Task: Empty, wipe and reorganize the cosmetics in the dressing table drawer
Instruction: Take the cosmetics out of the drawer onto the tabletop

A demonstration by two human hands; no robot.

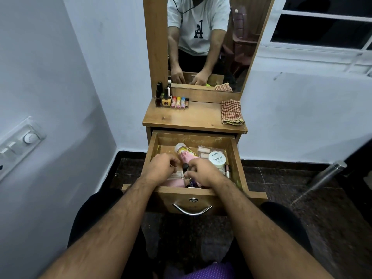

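A person is sitting before a wooden dressing table whose pulled-out wooden drawer is holding the cosmetics. On the upper surface, at the left, dark-capped nail-polish bottles are standing beside a row of small coloured lip-balm tubes. Within the drawer, the left hand is reaching down at the near left with its fingers curling inward over a pale flat packet; whether they are gripping it cannot be told. A pink-and-white plastic bottle is lying tilted just beyond both hands. The right hand is hovering just beside the left one, its fingers bending around a small black-capped item, the contact being unclear. A round white jar labelled nail polish is resting at the right of the drawer. A folded red-and-cream checked cloth is lying on the surface's right end.
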